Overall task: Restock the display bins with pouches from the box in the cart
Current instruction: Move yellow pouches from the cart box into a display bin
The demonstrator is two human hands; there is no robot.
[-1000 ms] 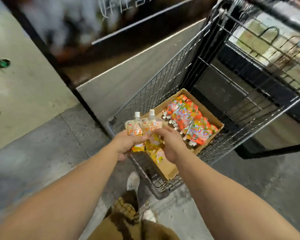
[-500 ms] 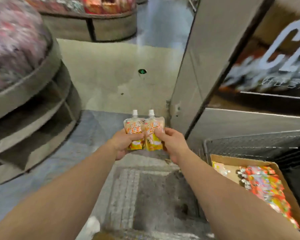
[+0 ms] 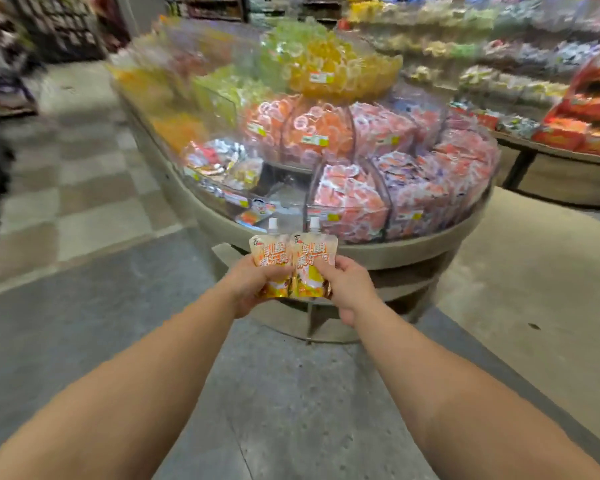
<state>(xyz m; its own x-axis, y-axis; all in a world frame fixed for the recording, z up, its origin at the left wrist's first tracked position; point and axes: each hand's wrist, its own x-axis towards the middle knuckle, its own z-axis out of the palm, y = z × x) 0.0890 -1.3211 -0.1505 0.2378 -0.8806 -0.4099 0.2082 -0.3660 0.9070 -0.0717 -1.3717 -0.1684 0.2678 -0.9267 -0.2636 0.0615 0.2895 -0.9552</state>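
Left hand grasping the left pouch by its lower half, thumb curled across the front. Right hand grasping the right pouch in the same manner, fingers curled over its right edge and thumb on the front. The two pouches stand upright and side by side, inner edges touching, white caps at the top, orange lettering on a pale orange and yellow front. Both are held in the air, near the viewer's side of the display, just below its rim. Both bare forearms reach in from the near corners of the view.

Beyond the pouches stands a round tiered display with a beige rim and an open shelf beneath. Its lower tier is split by clear dividers into bins; those to the right are heaped with pink and orange packets, while the one directly beyond the pouches holds only a few items. A bin further left holds silver and red packets. The middle tier carries orange ring-marked packets; the top bowl holds yellow and green ones. Yellow price tags sit on several bin fronts.

Grey paved floor lies near, a chequered strip to the left. Far right, shelves and a second stand with red boxes, all blurred.
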